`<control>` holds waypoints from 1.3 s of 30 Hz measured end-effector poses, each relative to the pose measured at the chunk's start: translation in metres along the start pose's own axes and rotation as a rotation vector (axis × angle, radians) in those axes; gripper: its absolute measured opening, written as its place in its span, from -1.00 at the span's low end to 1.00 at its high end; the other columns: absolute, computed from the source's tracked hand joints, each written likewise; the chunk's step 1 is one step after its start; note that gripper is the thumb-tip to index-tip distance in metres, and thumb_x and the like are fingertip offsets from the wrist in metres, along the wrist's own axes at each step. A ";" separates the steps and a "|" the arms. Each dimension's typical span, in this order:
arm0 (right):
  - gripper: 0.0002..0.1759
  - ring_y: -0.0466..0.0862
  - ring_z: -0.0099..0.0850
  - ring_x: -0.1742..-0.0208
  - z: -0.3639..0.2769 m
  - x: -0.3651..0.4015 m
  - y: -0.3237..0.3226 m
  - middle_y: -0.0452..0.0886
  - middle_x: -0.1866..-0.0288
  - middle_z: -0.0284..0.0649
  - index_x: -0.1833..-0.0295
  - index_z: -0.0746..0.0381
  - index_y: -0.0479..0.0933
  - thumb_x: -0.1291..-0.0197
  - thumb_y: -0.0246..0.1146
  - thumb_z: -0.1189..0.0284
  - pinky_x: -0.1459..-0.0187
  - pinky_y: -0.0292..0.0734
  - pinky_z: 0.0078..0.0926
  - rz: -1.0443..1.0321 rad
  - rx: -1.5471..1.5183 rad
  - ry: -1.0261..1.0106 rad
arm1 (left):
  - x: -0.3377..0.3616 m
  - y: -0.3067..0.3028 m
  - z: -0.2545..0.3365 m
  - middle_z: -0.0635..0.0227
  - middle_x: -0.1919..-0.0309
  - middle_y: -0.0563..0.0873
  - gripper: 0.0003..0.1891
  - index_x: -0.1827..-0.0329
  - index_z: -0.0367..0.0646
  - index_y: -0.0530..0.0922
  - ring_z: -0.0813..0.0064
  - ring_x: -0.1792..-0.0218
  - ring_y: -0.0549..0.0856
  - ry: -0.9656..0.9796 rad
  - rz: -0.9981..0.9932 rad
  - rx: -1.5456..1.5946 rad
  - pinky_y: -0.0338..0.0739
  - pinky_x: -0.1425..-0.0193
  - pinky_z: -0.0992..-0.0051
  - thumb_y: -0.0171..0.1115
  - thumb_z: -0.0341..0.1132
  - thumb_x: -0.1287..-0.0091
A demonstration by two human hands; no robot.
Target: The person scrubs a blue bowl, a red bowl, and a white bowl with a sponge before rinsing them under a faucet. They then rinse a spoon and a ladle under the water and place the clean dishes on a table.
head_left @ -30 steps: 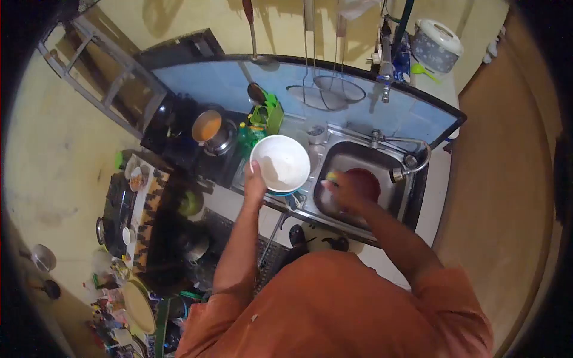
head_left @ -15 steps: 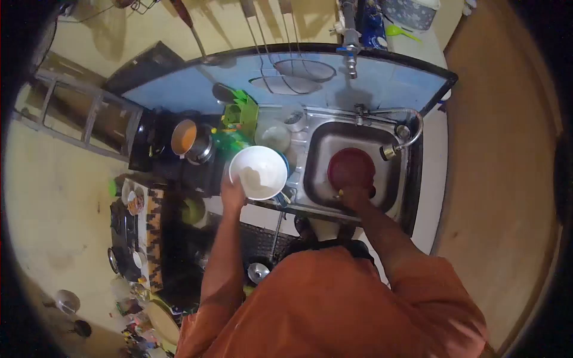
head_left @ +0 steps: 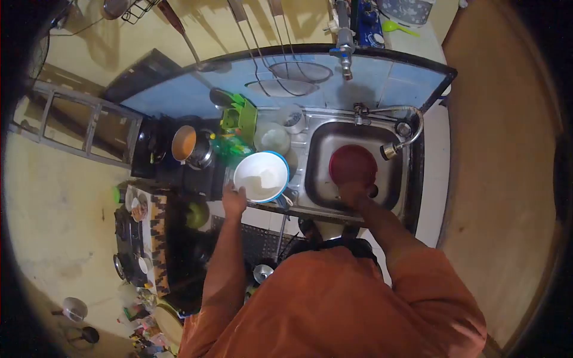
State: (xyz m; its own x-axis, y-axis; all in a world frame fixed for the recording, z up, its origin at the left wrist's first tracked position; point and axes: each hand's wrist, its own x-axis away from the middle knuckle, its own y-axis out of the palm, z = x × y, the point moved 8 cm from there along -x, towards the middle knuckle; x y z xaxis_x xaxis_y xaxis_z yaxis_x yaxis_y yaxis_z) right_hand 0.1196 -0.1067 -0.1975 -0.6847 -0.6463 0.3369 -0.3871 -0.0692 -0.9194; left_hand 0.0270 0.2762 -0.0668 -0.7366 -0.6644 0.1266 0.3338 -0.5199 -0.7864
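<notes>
A white bowl sits over a blue-rimmed vessel on the counter left of the sink. My left hand is at its lower left rim, with the fingers closed around the edge. In the sink basin a dark red bowl lies tilted slightly. My right hand grips its near edge; part of the fingers is hidden. Beside the white bowl stand a pale, cloudy bowl and a small steel container.
A curved faucet reaches over the sink's right side. Left of the bowls are a green rack, green plastic bottles and a pot with orange contents. Strainers hang at the back. A wall tap juts out above the sink.
The white bowl has shifted slightly right and down, onto the blue-rimmed vessel. My left hand has slid lower along its rim. My right hand and the red bowl stay nearly in place.
</notes>
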 end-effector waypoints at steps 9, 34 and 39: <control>-0.69 0.59 -0.11 0.01 0.039 -0.008 -0.094 0.60 0.10 -0.03 0.05 0.25 0.51 -0.08 0.07 0.41 0.00 0.47 -0.14 0.747 -0.138 0.207 | 0.010 -0.004 0.009 0.19 0.76 0.58 -0.68 0.40 -0.45 0.57 0.43 0.76 0.58 -0.184 -0.030 0.261 0.47 0.60 0.41 0.20 -0.25 -0.21; -0.72 0.61 -0.04 0.24 -0.002 0.033 -0.214 0.59 0.25 0.01 0.08 0.24 0.46 -0.22 0.10 0.27 0.25 0.52 -0.14 0.435 -0.624 -0.144 | 0.099 0.057 0.231 0.22 -0.12 0.47 -0.23 -0.37 0.01 0.21 0.35 0.04 0.54 0.060 -0.333 0.543 0.51 0.10 0.37 0.36 -0.01 -0.13; -0.73 0.63 -0.09 0.22 -0.063 0.075 -0.229 0.62 0.22 -0.05 0.10 0.16 0.52 -0.12 0.20 0.26 0.17 0.52 -0.15 0.215 -0.257 -0.239 | 0.107 0.137 0.203 0.27 -0.06 0.51 -0.25 -0.39 0.21 0.03 0.41 0.15 0.61 -0.131 -0.619 0.846 0.60 0.42 0.43 0.26 -0.12 -0.19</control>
State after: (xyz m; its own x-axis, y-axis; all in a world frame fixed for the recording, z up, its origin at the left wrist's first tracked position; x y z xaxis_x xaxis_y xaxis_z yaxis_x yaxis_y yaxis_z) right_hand 0.1182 -0.0914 0.0507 -0.6159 -0.7857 0.0582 -0.4134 0.2595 -0.8728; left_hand 0.1135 0.0249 -0.0385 -0.8660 -0.1820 0.4658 0.2602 -0.9594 0.1089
